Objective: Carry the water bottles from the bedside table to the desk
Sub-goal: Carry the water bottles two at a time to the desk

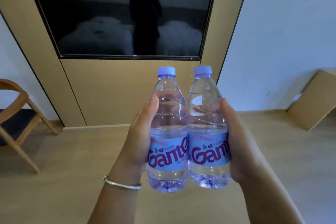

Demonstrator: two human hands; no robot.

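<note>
Left hand (140, 138), a silver bangle (122, 183) on its wrist, wraps around one clear plastic water bottle with a blue label and pale blue cap (168, 132). Right hand (241, 143) wraps around a second matching bottle (207, 127). Both bottles are upright, touching side by side, held in mid-air over the beige floor (63, 178) before a dark wall-mounted screen (120, 12).

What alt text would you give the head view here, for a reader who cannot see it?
Two hands hold two capped water bottles upright and side by side: the left hand grips the left bottle, the right hand the right bottle. Ahead is a dark wall-mounted screen, with a wooden chair at left.
</note>
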